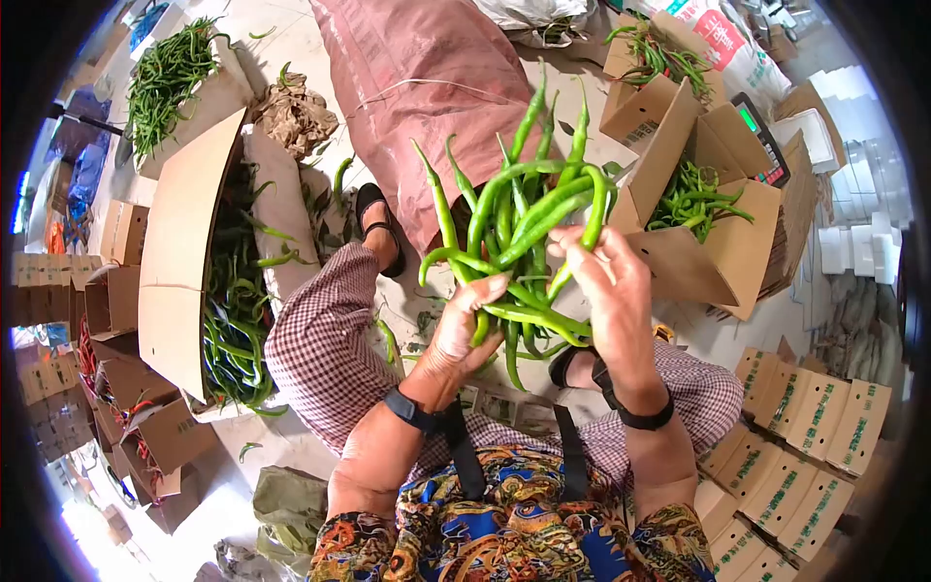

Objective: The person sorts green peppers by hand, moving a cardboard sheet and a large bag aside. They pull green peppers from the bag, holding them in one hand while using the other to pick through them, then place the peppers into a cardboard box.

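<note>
A loose bunch of long green chili peppers (524,228) is held up in front of me, tips pointing many ways. My left hand (467,328) is closed around the lower left of the bunch, thumb on top. On the other side, my right hand (613,291) is closed with its fingers bent against a curved pepper at the bunch's right edge. Parts of the fingers are hidden behind the peppers. Beyond the bunch lies a large pink woven sack (417,87), whose near end is partly covered by it.
At right, an open cardboard box (737,238) contains green peppers, beside a scale with a lit display (749,118). A box flap (184,252) stands by a pepper pile (238,330) at left. Flattened cartons (815,417) lie lower right. Crumpled brown material (294,116) is on the floor.
</note>
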Tool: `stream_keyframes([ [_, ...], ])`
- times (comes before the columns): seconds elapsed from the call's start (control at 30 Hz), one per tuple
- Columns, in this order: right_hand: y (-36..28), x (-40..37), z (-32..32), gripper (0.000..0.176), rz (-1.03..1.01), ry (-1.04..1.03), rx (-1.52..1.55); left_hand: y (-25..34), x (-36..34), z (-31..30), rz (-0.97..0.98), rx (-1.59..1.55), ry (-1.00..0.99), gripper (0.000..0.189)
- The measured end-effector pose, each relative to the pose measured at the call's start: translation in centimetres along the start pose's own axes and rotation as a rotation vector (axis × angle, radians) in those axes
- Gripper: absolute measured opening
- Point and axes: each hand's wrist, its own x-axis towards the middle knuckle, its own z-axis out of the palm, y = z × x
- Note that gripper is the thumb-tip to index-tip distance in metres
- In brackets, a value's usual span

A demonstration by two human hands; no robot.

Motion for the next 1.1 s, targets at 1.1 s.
stream_keyframes([
  [1.1,-1.3,-0.2,-11.2,0.037,-0.053,-0.119,0.542,0.5,0.8,0.1,0.031,-0.186,-0.175,0.054],
])
